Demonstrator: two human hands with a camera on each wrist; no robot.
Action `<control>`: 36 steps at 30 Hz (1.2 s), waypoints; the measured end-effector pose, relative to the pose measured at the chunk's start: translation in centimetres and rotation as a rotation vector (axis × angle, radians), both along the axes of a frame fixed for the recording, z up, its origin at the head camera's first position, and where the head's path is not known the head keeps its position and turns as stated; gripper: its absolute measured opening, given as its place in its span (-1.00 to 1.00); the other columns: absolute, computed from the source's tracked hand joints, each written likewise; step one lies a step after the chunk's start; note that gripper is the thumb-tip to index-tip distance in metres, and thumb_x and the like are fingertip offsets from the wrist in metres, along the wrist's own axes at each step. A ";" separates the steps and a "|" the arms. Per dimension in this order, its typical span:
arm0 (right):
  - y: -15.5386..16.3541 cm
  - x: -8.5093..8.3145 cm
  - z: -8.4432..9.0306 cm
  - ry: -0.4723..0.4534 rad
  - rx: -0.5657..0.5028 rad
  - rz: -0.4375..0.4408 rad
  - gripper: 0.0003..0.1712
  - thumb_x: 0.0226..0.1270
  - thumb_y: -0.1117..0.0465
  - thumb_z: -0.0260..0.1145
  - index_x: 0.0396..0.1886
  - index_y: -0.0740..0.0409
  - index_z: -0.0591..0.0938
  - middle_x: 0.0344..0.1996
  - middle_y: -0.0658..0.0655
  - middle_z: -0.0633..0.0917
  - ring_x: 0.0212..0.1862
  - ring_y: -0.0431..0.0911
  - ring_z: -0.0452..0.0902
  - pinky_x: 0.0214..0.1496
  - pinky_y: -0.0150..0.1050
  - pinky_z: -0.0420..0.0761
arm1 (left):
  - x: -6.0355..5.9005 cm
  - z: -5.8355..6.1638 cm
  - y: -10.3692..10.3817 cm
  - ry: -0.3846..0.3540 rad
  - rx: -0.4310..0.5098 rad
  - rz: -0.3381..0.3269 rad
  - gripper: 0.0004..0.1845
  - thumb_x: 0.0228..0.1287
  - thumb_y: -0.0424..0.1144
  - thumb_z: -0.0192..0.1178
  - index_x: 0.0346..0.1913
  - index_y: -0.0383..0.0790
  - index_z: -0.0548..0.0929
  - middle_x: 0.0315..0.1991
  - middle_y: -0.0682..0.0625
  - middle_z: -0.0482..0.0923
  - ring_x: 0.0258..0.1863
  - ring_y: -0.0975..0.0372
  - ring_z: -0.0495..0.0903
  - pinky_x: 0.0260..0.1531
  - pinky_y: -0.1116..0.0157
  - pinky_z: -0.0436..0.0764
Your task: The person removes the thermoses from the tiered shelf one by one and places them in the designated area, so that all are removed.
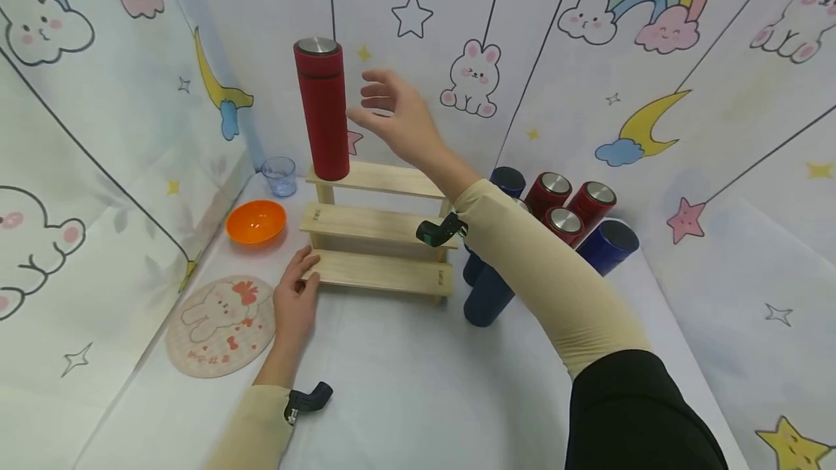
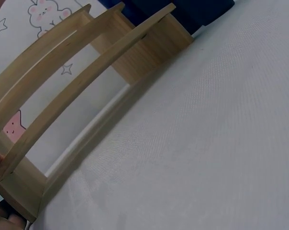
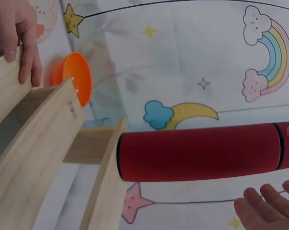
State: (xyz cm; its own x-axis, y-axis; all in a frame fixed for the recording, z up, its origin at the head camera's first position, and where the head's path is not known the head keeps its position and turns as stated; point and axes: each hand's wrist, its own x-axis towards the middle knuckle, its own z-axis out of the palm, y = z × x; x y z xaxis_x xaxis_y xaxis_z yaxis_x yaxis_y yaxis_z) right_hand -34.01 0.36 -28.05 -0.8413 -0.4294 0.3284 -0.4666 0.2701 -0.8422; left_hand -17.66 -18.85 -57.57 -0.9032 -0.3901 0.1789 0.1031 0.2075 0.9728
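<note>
Only the head view shows blue flasks (image 1: 486, 296) beside the rack (image 1: 379, 227).

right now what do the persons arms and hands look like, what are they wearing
Both hands, left hand and right hand, are bare. Each arm wears a beige sleeve; the right shows a black sleeve above. A small black camera mount sits at each wrist.

An orange bowl (image 1: 255, 222) and a clear cup (image 1: 279, 176) sit on the counter (image 1: 405, 383) beside a round rabbit mat (image 1: 220, 325). Red flasks (image 1: 567, 209) and blue flasks (image 1: 486, 296) cluster together at the far right.
</note>
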 end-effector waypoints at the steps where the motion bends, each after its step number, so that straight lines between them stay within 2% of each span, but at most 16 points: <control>1: -0.2 -0.1 0.0 -0.009 0.008 -0.007 -0.24 0.42 0.03 0.55 0.54 -0.01 0.50 0.28 0.05 0.68 0.25 -0.19 0.65 0.27 -0.27 0.62 | 0.0 0.0 0.0 0.003 -0.001 0.000 -0.64 0.61 -0.39 0.20 0.35 -0.22 0.72 0.58 0.12 0.42 0.62 0.27 0.24 0.29 0.46 0.42; 7: -1.3 -0.8 -0.7 -0.069 0.045 -0.034 -0.14 0.37 -0.01 0.59 0.60 -0.06 0.45 0.33 0.05 0.65 0.33 -0.08 0.61 0.28 -0.24 0.62 | -0.1 -0.1 0.0 0.007 -0.003 0.002 -0.64 0.60 -0.41 0.21 0.33 -0.21 0.73 0.56 0.15 0.43 0.61 0.28 0.25 0.21 0.53 0.42; 12: -1.9 -1.4 -1.6 -0.100 0.054 -0.057 -0.09 0.36 -0.02 0.60 0.62 -0.05 0.41 0.37 0.08 0.63 0.31 -0.11 0.60 0.27 -0.24 0.62 | -0.1 -0.2 0.2 0.013 -0.014 0.007 -0.64 0.60 -0.42 0.21 0.33 -0.20 0.74 0.56 0.16 0.44 0.60 0.26 0.28 0.17 0.55 0.43; 19: -3.3 -2.1 -2.5 -0.143 0.030 -0.044 0.00 0.34 0.00 0.63 0.67 -0.03 0.35 0.39 0.05 0.61 0.38 -0.02 0.57 0.29 -0.28 0.60 | -0.1 -0.2 0.0 0.016 -0.012 -0.002 -0.64 0.59 -0.42 0.22 0.33 -0.22 0.74 0.56 0.13 0.44 0.62 0.28 0.24 0.30 0.50 0.41; 23: -4.2 -2.5 -3.2 -0.146 0.015 -0.030 -0.01 0.35 0.02 0.63 0.67 -0.03 0.34 0.37 0.05 0.62 0.34 -0.03 0.59 0.27 -0.28 0.60 | 0.0 0.0 -0.1 0.008 -0.022 -0.002 -0.65 0.59 -0.42 0.22 0.33 -0.22 0.73 0.57 0.11 0.44 0.62 0.27 0.24 0.33 0.46 0.41; 30: -5.0 -2.9 -5.1 -0.153 -0.007 -0.025 -0.03 0.34 0.06 0.63 0.64 0.04 0.36 0.36 0.09 0.62 0.24 -0.08 0.61 0.20 -0.26 0.64 | -0.1 -0.3 -0.1 0.037 -0.009 -0.007 -0.65 0.58 -0.44 0.22 0.32 -0.25 0.74 0.55 0.10 0.45 0.61 0.26 0.25 0.16 0.57 0.43; 36: -5.8 -3.0 -5.7 -0.135 0.029 -0.041 -0.09 0.36 0.04 0.62 0.61 0.06 0.40 0.31 0.07 0.65 0.23 -0.07 0.62 0.21 -0.32 0.62 | -0.2 -0.4 -0.1 0.025 -0.009 -0.006 -0.64 0.60 -0.41 0.22 0.33 -0.21 0.74 0.56 0.14 0.44 0.61 0.29 0.25 0.21 0.55 0.42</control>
State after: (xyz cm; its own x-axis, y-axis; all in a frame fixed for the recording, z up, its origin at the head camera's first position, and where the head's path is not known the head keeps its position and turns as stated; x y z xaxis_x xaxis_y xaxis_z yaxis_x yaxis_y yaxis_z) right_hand -36.96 -5.46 -33.71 -0.8941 -0.4011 0.1995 -0.3379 0.3116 -0.8881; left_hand -17.83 -19.00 -57.98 -0.9005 -0.3832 0.2055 0.1291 0.2158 0.9679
